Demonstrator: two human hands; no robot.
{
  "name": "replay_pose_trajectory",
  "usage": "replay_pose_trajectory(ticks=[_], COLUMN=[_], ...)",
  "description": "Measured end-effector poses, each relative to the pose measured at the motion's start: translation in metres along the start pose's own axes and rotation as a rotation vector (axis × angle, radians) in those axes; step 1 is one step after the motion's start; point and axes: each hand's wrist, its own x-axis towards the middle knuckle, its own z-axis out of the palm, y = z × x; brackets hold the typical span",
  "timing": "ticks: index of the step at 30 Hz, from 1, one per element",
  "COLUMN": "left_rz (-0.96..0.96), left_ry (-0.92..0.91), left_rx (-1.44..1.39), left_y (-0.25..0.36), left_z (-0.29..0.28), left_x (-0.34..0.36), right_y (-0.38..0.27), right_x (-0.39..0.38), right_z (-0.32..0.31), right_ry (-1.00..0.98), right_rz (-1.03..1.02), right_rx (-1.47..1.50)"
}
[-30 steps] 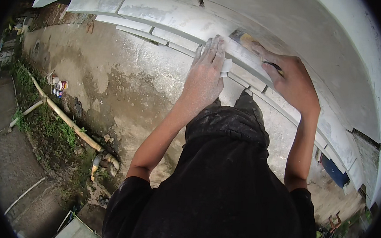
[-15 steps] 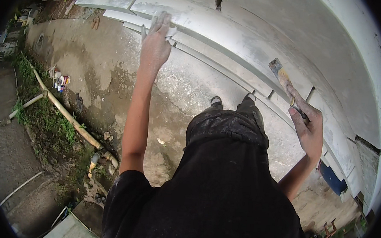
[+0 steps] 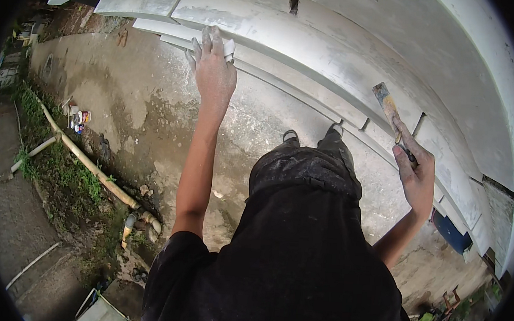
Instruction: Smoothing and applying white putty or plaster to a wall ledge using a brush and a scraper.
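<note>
My left hand point(image 3: 215, 80) is stretched out at the lower edge of a white plastered ledge point(image 3: 265, 42), its fingers dusty with pale powder. It holds a folded white sheet point(image 3: 229, 50), which shows beside the fingers; I cannot tell whether it is sandpaper. On the other side, my right hand point(image 3: 416, 179) grips the dark handle of a putty knife point(image 3: 386, 103). The knife's stained blade points up and to the left, in front of the ledge. Whether the blade touches the plaster cannot be seen.
Wet, patchy concrete floor point(image 3: 128, 133) lies below. Several paint tubs point(image 3: 83, 117) stand at the left, near a bamboo pole point(image 3: 90, 159) on a weedy strip. A blue round thing point(image 3: 449, 235) sits under the ledge at right. A grey wall point(image 3: 443, 60) rises above.
My left hand has come slightly down and to the right with the white sheet, and its fingers look more bent. My right hand and the putty knife have barely moved.
</note>
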Motion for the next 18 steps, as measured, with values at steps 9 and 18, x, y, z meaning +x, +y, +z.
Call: replay_pose_trajectory(ticks=[9,18], left_rz=[0.449,0.542], left_ry=[-0.017,-0.192], left_rx=[-0.244,-0.614], left_y=[0.083,0.118], left_z=[0.023,-0.008], left_x=[-0.051,-0.085], right_y=[-0.009,-0.023], right_x=[0.005,0.017], right_z=[0.008,0.008], right_ry=[-0.045,-0.081], right_rz=[0.063,-0.076], right_rx=[-0.058,-0.428])
